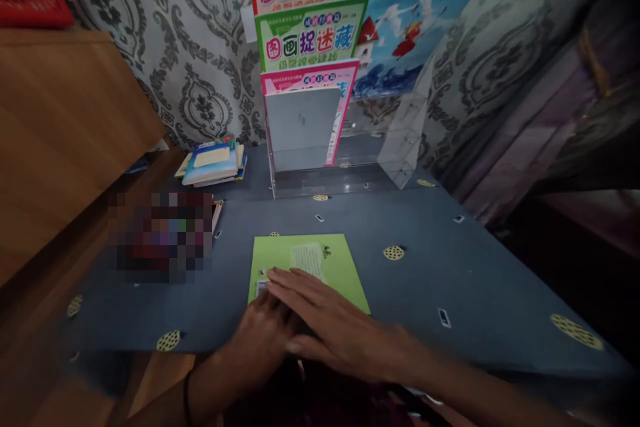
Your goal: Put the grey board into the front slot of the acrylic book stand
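Note:
A light green book (345,267), with a pale text panel and a small barcode label, lies flat near the front edge of the table. Over its lower part, my right hand (335,324) rests across my left hand, fingers stretched out and flat. My left hand (267,328) is underneath at the book's near edge; its fingers are mostly covered, so their shape is not clear. A dark band circles my left wrist. Neither hand visibly lifts the book.
A clear acrylic rack (320,184) at the back holds several colourful picture books (310,34) and a blue book (415,20). Stacked books (213,162) lie back left, near a pixelated dark red item (170,230). A patterned dark cloth (415,294) covers the table; a wooden cabinet (65,140) stands left.

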A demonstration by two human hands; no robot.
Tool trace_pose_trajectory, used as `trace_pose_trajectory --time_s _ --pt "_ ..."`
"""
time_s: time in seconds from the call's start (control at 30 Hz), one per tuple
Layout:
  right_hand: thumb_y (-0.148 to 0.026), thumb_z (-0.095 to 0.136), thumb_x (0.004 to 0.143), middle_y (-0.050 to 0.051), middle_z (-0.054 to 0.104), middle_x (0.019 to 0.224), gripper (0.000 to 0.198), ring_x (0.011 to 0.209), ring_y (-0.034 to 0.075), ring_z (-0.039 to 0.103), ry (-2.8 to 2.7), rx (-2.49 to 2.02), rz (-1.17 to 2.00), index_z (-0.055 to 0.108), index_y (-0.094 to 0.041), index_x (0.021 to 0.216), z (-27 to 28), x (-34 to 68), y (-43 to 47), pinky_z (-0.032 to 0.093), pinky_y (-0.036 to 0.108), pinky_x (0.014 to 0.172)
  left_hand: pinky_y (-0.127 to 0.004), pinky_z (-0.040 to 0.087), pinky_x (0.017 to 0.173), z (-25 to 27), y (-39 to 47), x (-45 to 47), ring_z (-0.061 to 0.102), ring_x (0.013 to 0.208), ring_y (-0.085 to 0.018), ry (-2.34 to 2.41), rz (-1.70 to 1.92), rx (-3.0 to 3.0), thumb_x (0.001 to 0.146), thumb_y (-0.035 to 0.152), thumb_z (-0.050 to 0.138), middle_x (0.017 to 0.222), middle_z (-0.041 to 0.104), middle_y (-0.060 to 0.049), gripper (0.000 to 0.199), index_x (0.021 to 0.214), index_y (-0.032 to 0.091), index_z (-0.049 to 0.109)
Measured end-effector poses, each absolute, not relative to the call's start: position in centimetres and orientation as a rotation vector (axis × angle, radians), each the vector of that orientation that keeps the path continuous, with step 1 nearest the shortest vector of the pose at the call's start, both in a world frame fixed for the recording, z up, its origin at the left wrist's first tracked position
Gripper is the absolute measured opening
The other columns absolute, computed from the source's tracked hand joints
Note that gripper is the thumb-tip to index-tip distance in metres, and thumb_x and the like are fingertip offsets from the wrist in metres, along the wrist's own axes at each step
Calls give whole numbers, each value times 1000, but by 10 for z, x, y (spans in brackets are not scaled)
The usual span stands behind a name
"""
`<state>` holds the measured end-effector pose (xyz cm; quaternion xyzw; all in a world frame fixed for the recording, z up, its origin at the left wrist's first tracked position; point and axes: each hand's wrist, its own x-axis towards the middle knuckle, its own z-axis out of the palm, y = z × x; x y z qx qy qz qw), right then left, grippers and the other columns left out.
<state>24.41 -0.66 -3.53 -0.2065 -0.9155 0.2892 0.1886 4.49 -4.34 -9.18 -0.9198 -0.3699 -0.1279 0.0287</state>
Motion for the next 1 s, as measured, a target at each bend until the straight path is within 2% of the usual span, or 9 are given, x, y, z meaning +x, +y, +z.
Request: trace_pose_trajectory --time_s 0.1,0.23,0.33,0.43,0.53,0.67,0.8,0.9,1.0 --pt "-59 49 98 20 34 160 78 152 27 27 -2656 -555 1063 34 -9 157 -36 222 12 22 46 126 -43 51 95 -99 -52 41 66 106 -27 -1118 -425 -2779 88 21 61 113 72 -11 38 126 21 63" --pt "-59 42 101 19 34 160 76 153 25 25 -2697 -458 1147 36 -6 155 -45 193 39 18 43 128 -44 53 91 -91 -54 45 70 96 -28 -1184 -278 -2695 85 14 59 104 75 -13 37 121 15 65" --pt "-58 44 101 15 34 161 73 153 24 23 -2707 -513 1019 36 -11 156 -57 180 60 17 42 127 -42 57 84 -80 -52 50 71 93 -27 -1211 -250 -2667 83 10 58 107 75 -13 43 126 11 61" --pt "-59 44 101 17 32 162 74 153 26 23 -2689 -691 803 34 -10 156 -72 186 77 16 43 127 -41 56 91 -75 -49 51 68 111 -30 -1144 -283 -2654 84 8 57 126 70 -15 49 133 9 56" --pt "-60 41 101 18 33 162 75 153 29 25 -2635 -916 593 35 -9 156 -87 210 86 21 47 126 -39 54 98 -77 -48 50 62 125 -31 -1104 -284 -2620 91 10 53 136 65 -15 44 135 8 56" --pt "-61 34 102 16 33 162 73 153 29 24 -2526 -1133 360 31 -13 158 -103 250 77 25 50 124 -40 56 96 -81 -46 54 62 125 -31 -1117 -282 -2578 97 15 51 135 66 -15 38 133 8 58" --pt "-52 37 104 16 32 163 69 153 30 22 -2444 -1274 197 24 -14 160 -111 272 43 25 52 124 -41 60 89 -78 -42 62 65 121 -33 -1144 -189 -2551 97 19 52 133 67 -17 37 132 9 60" --pt "-46 40 104 14 28 165 69 154 29 20 -2444 -1254 146 17 -17 162 -114 277 12 27 51 124 -46 59 92 -70 -39 67 62 125 -37 -1142 -38 -2583 95 18 55 139 62 -20 43 136 8 57" --pt "-45 42 104 15 25 165 71 154 29 19 -2474 -1189 144 14 -16 162 -112 279 -12 29 50 123 -54 54 100 -59 -36 71 55 132 -41 -1117 146 -2670 86 17 65 146 53 -26 61 143 5 49"
